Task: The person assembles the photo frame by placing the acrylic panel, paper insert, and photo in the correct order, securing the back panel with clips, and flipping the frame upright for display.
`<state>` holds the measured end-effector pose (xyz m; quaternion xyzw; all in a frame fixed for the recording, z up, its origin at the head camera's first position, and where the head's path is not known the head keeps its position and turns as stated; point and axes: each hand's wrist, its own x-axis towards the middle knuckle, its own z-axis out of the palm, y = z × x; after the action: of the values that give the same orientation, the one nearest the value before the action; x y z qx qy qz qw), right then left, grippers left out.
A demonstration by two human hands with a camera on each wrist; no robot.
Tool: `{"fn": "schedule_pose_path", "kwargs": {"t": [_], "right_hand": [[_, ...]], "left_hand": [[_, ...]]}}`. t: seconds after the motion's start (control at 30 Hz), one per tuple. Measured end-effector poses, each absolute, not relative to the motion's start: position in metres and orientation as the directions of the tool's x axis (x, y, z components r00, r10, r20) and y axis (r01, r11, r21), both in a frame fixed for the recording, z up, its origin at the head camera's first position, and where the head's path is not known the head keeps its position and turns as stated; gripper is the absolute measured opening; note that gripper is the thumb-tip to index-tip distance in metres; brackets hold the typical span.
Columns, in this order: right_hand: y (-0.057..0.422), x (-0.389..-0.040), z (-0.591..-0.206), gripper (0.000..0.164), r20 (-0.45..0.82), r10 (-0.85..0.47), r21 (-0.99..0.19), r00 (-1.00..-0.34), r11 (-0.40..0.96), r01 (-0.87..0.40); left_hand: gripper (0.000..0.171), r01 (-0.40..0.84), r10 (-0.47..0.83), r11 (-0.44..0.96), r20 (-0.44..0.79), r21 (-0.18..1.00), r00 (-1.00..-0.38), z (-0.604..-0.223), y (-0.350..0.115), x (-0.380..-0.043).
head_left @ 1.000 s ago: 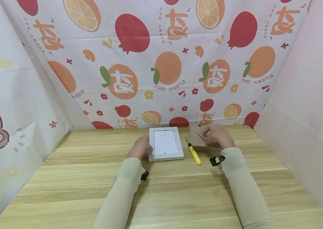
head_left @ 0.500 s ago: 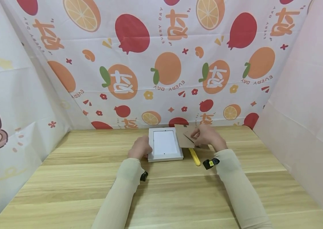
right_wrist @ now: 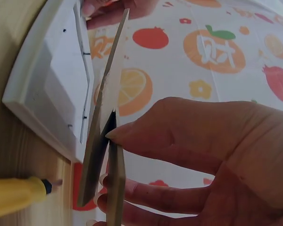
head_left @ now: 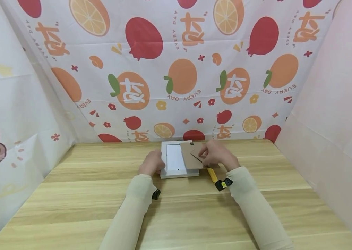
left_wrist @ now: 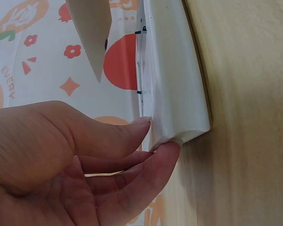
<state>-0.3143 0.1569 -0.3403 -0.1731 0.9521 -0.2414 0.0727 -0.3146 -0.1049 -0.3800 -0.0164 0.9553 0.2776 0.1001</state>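
Two hands are seen in the head view above a wooden table [head_left: 176, 211]. A white frame [head_left: 171, 173] is laid flat on it, gripped at its left edge by the left hand [head_left: 152, 163]. A brown board [head_left: 189, 160] is held over the frame's right part by the right hand [head_left: 219, 154]; the pale panel [head_left: 174, 158] inside is partly covered from sight. A yellow screwdriver [head_left: 212, 175] is placed just right of the frame, shaft hidden by the board. Printed cloth [head_left: 163, 48] is hung behind.

Left wrist: the frame edge is pinched narrowly by thumb and fingers. Small dark tabs [left_wrist: 140, 32] are seen along the inner rim. Board corner is held apart from the frame.

Right wrist: a flap [right_wrist: 116, 181] on the board is pinched between thumb and fingers, angled off the board. Screwdriver tip is seen near the frame.
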Motion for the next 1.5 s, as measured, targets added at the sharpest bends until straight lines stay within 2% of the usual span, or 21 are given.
{"fn": "schedule_pose_path", "kwargs": {"t": [0.73, 1.07, 1.5], "right_hand": [[0.12, -0.3, -0.347, 0.023, -0.076, -0.434, -0.412, -0.898, 0.834, -0.368], [0.116, -0.301, -0.349, 0.02, -0.07, -0.453, -0.428, -0.889, 0.818, -0.383], [0.109, -0.299, -0.353, 0.02, -0.062, -0.496, -0.421, -0.866, 0.8, -0.428]], "left_hand": [[0.029, -0.078, 0.025, 0.858, -0.192, 0.507, -0.981, -0.381, -0.106, -0.318], [0.019, -0.068, 0.03, 0.862, -0.184, 0.502, -0.982, -0.378, -0.104, -0.319], [0.016, -0.071, 0.028, 0.86, -0.186, 0.506, -0.982, -0.381, -0.105, -0.319]]}}
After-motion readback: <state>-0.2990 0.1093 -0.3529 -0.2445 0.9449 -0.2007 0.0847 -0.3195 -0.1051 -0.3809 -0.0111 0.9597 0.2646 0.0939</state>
